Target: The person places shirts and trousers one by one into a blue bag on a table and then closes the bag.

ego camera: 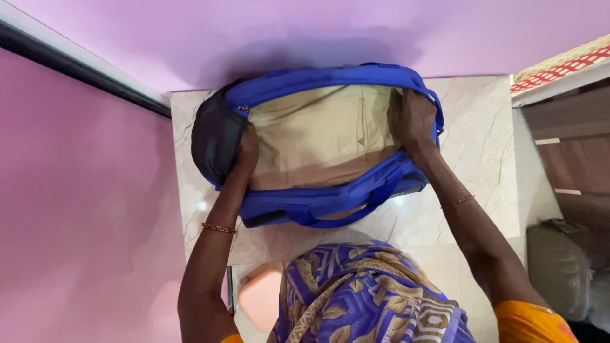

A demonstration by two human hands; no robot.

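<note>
Head view: looks straight down on a blue bag lying on a pale marble desk that stands in a corner of pink walls.
Bag: a blue fabric holdall with a black end panel on the left; its top is pulled wide, showing a tan lining with a stitched inner pocket; nothing else can be seen inside.
Bag place: about the middle of the desk, its far edge close to the far wall, its near edge facing the person.
Straps: blue carrying handles hang over the near side of the bag, slack on the desk.
Left hand: reaches into the left end of the opening, fingers closed over the rim beside the black panel; a beaded bangle sits on the wrist.
Right hand: grips the right end of the rim, fingers curled over the blue edge; a thin red thread is on the wrist.
Step in hand: judged from the two grips set well apart, the mouth of the bag is being held spread open.
Next move calls for: as a judgement, one hand keeping the rim taut while the other comes free, since the soft sides would likely sag inward once let go.
Around: a grey cushioned seat near right on the floor, and a patterned bed cover far right.
</note>
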